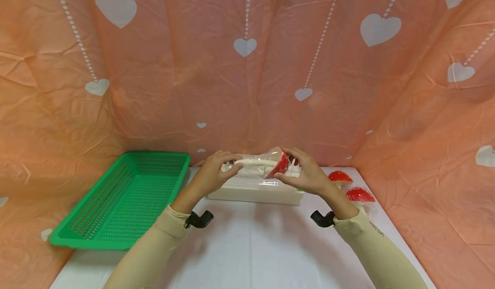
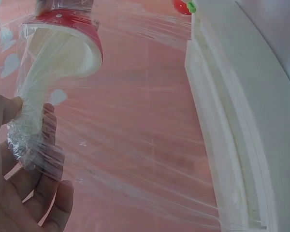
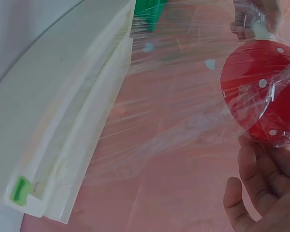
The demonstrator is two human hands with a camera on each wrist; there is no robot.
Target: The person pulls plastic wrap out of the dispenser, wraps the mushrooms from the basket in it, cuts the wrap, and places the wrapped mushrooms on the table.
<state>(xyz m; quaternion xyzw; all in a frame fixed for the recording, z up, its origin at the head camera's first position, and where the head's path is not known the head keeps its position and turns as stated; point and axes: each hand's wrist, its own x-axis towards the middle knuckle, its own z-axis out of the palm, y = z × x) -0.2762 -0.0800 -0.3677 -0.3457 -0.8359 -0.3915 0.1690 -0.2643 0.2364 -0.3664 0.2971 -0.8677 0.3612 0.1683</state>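
Note:
A model mushroom (image 1: 282, 165) with a white-dotted red cap and a pale stem lies sideways between both hands, wrapped in clear cling film. My left hand (image 1: 216, 172) grips the film-covered stem end, thumb on one side and fingers on the other. At the cap, my right hand (image 1: 309, 175) holds the rim between thumb and fingers. Just below the hands stands a long white cling film dispenser (image 1: 255, 195). Stretched film (image 2: 130, 116) runs from its slot up to the mushroom. A green slider (image 3: 21, 191) sits at one end of the dispenser.
Two more red-capped mushrooms (image 1: 359, 194) in clear wrap lie at the table's right edge. On the left is a green plastic basket (image 1: 89, 244). A pink heart-print curtain (image 1: 247, 99) encloses the white table (image 1: 267, 246) at the back and sides.

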